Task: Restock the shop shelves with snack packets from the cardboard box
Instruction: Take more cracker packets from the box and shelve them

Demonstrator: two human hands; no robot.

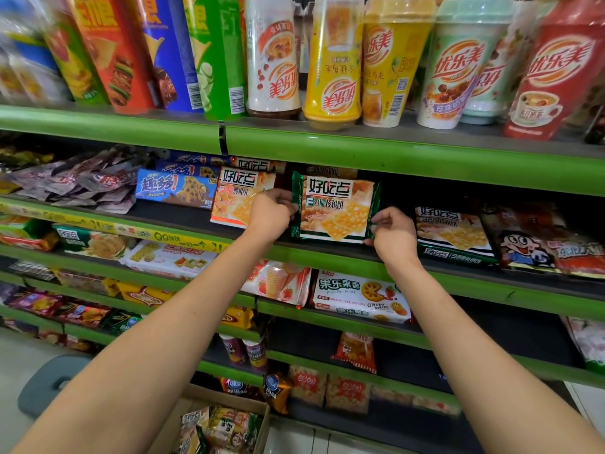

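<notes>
Green cracker packet (335,208) held upright at the second shelf (327,253).

Pinched at its side edges by left hand (271,213) and right hand (393,235), fingers curled onto the wrapper; printed face outward, long axis running left-right, bottom edge at the shelf lip, beside an orange packet (234,201). Cardboard box (222,424) below.

Green-edged orange biscuit packet (335,209), red-edged orange packet (235,199), blue cookie pack (173,188), green shelf rails (360,149)
</notes>
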